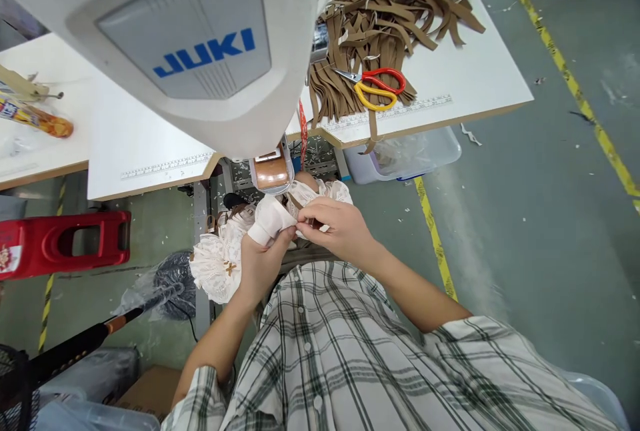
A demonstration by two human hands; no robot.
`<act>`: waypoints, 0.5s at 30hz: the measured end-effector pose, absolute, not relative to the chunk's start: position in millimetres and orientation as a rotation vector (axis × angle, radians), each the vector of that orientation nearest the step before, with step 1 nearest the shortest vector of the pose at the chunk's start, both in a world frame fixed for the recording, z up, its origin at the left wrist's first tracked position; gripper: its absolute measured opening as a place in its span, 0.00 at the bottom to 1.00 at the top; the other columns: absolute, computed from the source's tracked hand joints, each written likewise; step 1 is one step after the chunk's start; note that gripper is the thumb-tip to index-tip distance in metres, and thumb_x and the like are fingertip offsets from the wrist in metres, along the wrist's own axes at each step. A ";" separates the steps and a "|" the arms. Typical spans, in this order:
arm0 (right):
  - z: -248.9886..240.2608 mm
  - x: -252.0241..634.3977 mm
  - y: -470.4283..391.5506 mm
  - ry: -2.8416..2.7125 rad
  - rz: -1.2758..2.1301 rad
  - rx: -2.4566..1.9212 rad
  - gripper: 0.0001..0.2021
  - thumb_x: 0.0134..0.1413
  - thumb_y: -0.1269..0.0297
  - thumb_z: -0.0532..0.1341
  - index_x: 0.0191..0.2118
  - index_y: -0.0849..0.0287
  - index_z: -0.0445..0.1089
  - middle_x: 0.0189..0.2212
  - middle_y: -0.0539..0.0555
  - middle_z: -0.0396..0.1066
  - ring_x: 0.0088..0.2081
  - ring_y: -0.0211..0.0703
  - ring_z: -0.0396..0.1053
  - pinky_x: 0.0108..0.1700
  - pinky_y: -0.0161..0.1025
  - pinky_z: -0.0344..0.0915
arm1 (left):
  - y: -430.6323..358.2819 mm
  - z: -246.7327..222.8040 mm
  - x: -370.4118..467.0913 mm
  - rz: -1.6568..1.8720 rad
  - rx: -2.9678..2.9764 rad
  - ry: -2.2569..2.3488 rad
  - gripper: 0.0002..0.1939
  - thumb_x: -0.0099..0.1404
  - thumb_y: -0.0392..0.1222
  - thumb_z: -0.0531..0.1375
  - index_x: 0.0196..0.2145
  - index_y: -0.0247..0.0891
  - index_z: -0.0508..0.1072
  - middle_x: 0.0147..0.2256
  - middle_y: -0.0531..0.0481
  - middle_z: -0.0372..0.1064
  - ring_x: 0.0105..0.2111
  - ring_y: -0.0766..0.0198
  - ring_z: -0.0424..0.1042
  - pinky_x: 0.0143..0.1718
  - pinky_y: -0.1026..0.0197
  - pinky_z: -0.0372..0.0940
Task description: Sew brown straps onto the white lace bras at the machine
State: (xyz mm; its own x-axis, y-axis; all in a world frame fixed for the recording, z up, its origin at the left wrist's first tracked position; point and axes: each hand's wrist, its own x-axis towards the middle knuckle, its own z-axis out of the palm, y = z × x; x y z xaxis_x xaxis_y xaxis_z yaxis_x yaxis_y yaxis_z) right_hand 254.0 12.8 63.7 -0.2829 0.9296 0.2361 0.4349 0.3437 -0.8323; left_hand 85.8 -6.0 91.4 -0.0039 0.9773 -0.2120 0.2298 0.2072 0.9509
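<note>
On the near side of the sewing machine (pixel 200 37), both hands work close together: the left hand (pixel 264 263) clasps a white fabric piece (pixel 273 216), and the right hand (pixel 337 225) pinches its right edge. Lace cloth (pixel 215 264) bunches to the left; its loose folds could drag the piece askew if the pinch slackened. Far right, scissors (pixel 383 81) lie on brown strips (pixel 370 31); snagging the overhanging strip could pull them off the table (pixel 480 64).
</note>
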 end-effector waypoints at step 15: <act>66.3 259.3 11.5 -1.839 1.187 -1.167 0.07 0.53 0.70 0.59 0.25 0.58 0.66 0.24 0.47 0.62 0.25 0.33 0.59 0.29 0.33 0.55 | 4.4 88.9 72.0 0.679 1.222 1.267 0.13 0.59 0.47 0.67 0.36 0.34 0.78 0.31 0.48 0.76 0.32 0.61 0.73 0.36 0.61 0.69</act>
State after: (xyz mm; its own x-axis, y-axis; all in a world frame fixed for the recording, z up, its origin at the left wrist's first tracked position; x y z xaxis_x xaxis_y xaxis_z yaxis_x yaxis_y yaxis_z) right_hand 259.3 11.5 66.3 -0.3934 0.9179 0.0528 0.3303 0.1947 -0.9236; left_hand 72.0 4.4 88.9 0.2393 0.9123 -0.3323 0.2279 0.2799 0.9326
